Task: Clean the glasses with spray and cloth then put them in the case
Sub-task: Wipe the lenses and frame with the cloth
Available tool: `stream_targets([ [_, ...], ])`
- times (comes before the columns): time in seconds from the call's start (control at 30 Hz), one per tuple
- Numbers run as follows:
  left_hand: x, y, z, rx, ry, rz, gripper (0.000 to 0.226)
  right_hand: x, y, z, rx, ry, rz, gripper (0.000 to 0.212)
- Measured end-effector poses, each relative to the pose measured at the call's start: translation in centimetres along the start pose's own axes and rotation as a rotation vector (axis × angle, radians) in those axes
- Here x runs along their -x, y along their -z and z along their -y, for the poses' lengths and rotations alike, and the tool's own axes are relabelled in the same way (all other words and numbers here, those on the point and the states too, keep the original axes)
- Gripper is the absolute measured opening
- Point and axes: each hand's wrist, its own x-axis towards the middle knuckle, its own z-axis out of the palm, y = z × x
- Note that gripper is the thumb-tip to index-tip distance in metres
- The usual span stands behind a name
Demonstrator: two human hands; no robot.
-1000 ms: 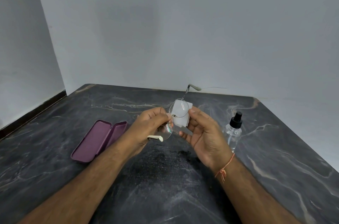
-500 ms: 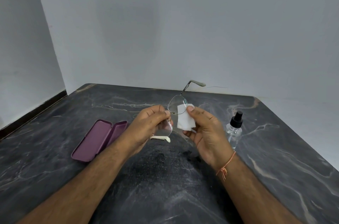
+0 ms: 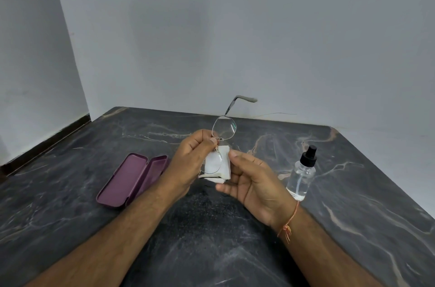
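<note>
Thin wire-framed glasses (image 3: 224, 131) stand on end above the table, one lens up with its temple pointing away. My left hand (image 3: 190, 164) pinches them at the bridge. The lower lens lies against a folded white cloth (image 3: 217, 164), which my right hand (image 3: 255, 181) holds with the thumb on its right edge. A purple glasses case (image 3: 131, 179) lies open on the table to the left of my left wrist. A clear spray bottle (image 3: 302, 173) with a black nozzle stands upright to the right of my right hand.
The dark marble table (image 3: 211, 239) fills the lower view, with grey walls behind and to the left. Its far right corner is rounded. An orange thread is tied on my right wrist.
The cloth has moved from the upper lens down to the lower lens. The glasses have risen a little, so the upper lens now stands bare above my fingers.
</note>
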Motion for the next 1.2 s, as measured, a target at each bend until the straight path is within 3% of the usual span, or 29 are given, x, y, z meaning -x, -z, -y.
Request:
stream_targets([
  [0.23, 0.4, -0.6, -0.2, 0.026, -0.082, -0.024, 0.028, 0.0, -0.7, -0.7, 0.035, -0.060, 0.131, 0.045],
  [0.53, 0.7, -0.8, -1.1, 0.100, -0.079, 0.004, 0.029, -0.4, -0.6, -0.8, -0.020, 0.017, 0.065, 0.030],
  [0.83, 0.8, -0.8, -1.0, 0.254, 0.021, 0.030, 0.028, -0.3, -0.6, -0.9, 0.008, -0.078, 0.197, 0.051],
  [1.07, 0.6, -0.7, -0.8, 0.277, 0.026, 0.024, 0.026, -0.5, -0.3, -0.9, 0.024, -0.009, 0.083, 0.039],
  [1.2, 0.6, -0.9, -0.6, 0.282, -0.006, 0.016, 0.025, -0.4, -0.6, -0.7, -0.014, 0.007, 0.126, 0.048],
])
